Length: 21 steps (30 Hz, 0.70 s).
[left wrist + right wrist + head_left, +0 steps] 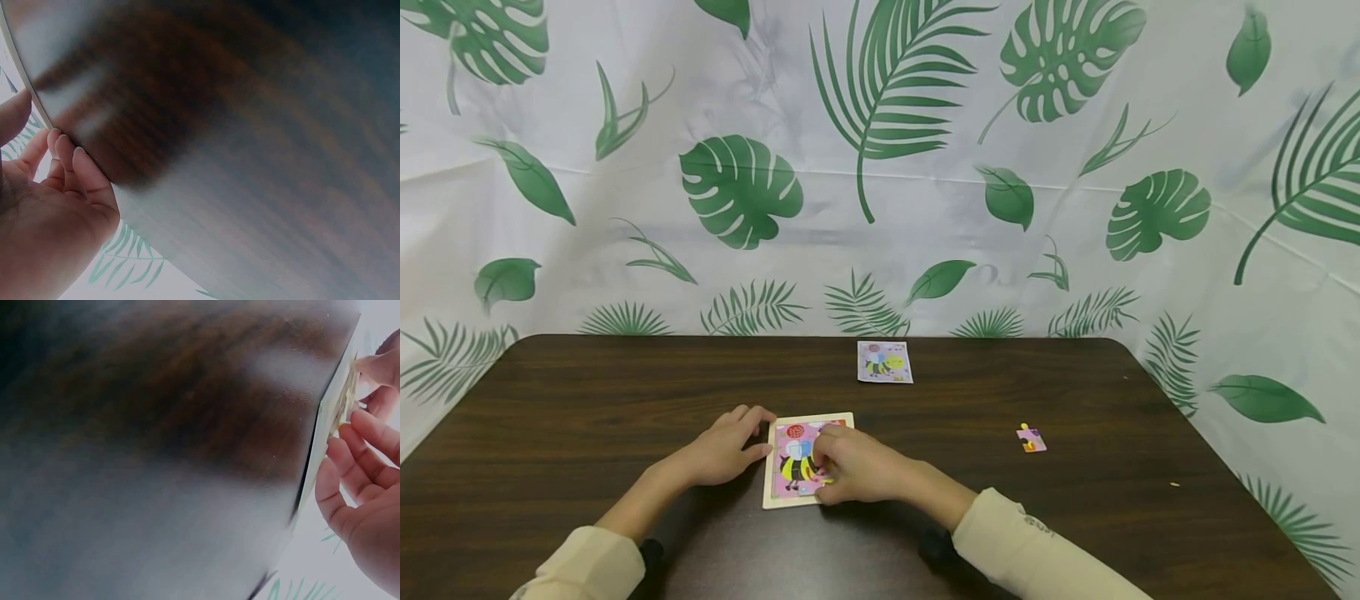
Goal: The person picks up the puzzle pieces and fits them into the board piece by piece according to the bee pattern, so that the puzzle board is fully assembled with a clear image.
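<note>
A square jigsaw puzzle (778, 487) with a pale wooden frame and a bee picture lies on the dark table. My left hand (722, 447) is at its left side, index fingertip at the upper left corner and thumb by the left edge. In the left wrist view the fingertips of the left hand (59, 194) meet the tray's thin edge. Over the right half of the picture, my right hand (865, 467) pinches a puzzle piece (352, 394), mostly hidden by the fingers. The right wrist view shows that piece tilted above the frame, between thumb and fingers.
One loose puzzle piece (1031, 438), pink with yellow and purple, lies to the right on the table (625, 375). A paper picture of the bee (885, 362) lies near the back edge. A small pale scrap (1175, 484) is far right. A leaf-print cloth (917, 250) hangs behind.
</note>
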Tool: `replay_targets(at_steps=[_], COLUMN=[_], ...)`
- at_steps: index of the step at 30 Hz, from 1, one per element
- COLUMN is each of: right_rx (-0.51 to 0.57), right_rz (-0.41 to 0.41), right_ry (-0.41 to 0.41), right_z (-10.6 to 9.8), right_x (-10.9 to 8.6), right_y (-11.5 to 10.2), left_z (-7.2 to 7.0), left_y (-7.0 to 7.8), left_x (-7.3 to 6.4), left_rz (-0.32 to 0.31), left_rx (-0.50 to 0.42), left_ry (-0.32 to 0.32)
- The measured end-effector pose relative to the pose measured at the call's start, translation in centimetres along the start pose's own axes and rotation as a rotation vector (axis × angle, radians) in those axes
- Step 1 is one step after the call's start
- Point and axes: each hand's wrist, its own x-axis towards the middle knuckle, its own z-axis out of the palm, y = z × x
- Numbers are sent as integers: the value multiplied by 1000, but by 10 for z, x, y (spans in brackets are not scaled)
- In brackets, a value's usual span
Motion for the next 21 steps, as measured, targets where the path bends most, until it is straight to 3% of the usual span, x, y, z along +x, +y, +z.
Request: replay_targets(at_steps=[7, 21], right_rx=[-40, 15], right_rz=[3, -38], right_ry=[-1, -23], right_z=[1, 0], right_x=[0, -3], right_y=[0, 3], left_z=[-1, -1], left_y=[1, 0], left_x=[0, 0], left_rz=[0, 4], left_rx=[-1, 7], left_ry=[0, 1])
